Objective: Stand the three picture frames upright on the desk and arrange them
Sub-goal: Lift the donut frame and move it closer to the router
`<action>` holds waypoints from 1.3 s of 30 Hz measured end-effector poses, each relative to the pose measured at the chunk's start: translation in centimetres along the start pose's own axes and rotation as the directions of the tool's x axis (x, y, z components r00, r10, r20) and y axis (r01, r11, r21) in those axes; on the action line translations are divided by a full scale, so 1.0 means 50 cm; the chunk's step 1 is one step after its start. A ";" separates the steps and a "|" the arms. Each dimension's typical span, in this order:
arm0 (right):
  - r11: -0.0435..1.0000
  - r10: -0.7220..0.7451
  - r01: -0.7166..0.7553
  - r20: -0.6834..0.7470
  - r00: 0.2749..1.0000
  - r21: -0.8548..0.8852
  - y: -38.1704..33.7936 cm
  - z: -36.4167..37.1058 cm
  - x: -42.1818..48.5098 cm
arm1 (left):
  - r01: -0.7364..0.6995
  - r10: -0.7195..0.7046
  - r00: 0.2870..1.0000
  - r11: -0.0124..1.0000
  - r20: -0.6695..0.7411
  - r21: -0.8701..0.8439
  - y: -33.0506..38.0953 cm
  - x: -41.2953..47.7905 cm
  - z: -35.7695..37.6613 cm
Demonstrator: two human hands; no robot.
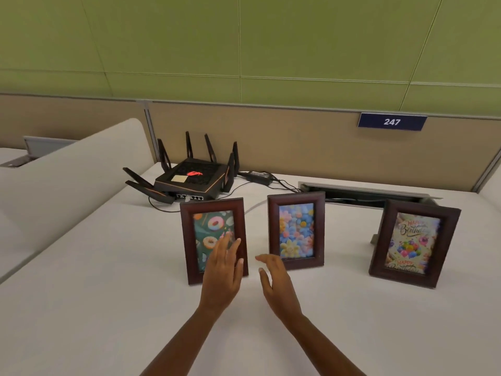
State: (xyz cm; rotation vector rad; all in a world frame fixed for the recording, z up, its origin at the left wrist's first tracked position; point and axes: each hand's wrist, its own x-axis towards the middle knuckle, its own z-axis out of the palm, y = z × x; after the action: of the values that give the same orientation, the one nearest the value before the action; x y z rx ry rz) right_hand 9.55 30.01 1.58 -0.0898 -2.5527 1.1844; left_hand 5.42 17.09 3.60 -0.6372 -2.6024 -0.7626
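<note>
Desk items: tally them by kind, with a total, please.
Picture frames: 3, doughnut frame, flower frame, birthday frame
Router: 1
Power adapter: 1
Total: 5

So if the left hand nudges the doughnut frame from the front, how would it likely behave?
The doughnut frame looks rigid, dark wood-like moulding, so it should move as one piece. It stands tall on a narrow base, so a push high up probably tips it backward rather than sliding it. Its glossy front suggests glazing, possibly fragile.
</note>
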 end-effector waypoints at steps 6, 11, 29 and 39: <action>0.998 0.047 -0.047 0.004 0.999 0.042 -0.020 0.060 0.025 | 0.163 -0.177 0.974 0.981 -0.139 -0.106 -0.083 0.006 -0.020; 0.985 0.130 -0.128 -0.008 0.991 0.118 -0.025 0.094 0.038 | 0.332 -0.363 0.921 0.922 -0.143 -0.198 -0.135 0.017 -0.021; 0.724 0.344 -0.405 0.217 0.914 0.558 -0.046 0.093 0.142 | 0.505 -0.382 0.863 0.644 0.330 -0.575 -0.227 0.034 -0.032; 0.649 0.270 -0.388 0.279 0.922 0.654 -0.111 0.168 0.183 | 0.456 -0.364 0.889 0.666 0.277 -0.590 -0.319 0.045 -0.090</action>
State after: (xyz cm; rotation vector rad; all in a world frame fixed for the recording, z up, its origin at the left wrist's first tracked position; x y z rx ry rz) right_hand -1.33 21.98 3.14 -0.3030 -2.0549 2.3216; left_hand -3.66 3.17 1.55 -0.2454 -2.6017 -1.8792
